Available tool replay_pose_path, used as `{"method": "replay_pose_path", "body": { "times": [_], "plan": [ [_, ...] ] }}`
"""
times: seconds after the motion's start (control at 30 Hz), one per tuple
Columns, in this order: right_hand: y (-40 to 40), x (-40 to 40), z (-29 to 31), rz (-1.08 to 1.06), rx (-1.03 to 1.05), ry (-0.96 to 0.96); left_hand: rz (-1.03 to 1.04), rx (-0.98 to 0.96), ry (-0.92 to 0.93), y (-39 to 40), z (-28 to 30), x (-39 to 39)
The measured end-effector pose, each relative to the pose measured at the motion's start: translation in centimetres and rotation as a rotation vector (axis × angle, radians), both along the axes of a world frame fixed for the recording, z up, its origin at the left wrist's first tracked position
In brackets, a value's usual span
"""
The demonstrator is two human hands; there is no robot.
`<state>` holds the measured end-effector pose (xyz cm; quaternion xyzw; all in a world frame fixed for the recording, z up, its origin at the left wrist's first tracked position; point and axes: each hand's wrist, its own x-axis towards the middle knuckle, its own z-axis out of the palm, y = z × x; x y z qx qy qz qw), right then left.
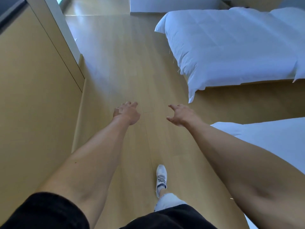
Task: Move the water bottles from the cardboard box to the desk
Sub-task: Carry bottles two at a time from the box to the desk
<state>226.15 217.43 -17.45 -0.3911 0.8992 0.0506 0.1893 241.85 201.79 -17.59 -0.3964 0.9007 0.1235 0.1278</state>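
Observation:
Both arms stretch forward over a wooden floor. My left hand [127, 114] hangs with fingers loosely curled and holds nothing. My right hand [180, 115] is spread with thumb and fingers apart, also holding nothing. No water bottle, cardboard box or desk shows in this view.
A tan wooden cabinet wall [33, 96] runs along the left. A bed with a white duvet [231, 47] stands at the right, and the corner of a second bed [272, 142] lies nearer. My foot in a white sneaker [161, 177] is on the floor [132, 63] between them.

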Motion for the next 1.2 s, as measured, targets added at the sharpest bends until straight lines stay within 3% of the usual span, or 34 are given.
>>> {"method": "replay_pose_path", "body": {
  "times": [0.33, 0.67, 1.2],
  "plan": [
    [-12.5, -16.8, 0.5, 0.071, -0.004, -0.015, 0.089, 0.034, 0.005, -11.7, 0.3, -15.4],
    [-25.8, -27.9, 0.5, 0.09, -0.033, 0.009, 0.122, 0.031, 0.054, -24.6, 1.5, -26.5],
    [-55.1, -44.8, 2.1, -0.017, -0.008, 0.014, 0.043, 0.075, 0.049, -55.6, 0.9, -43.8]
  ]
}}
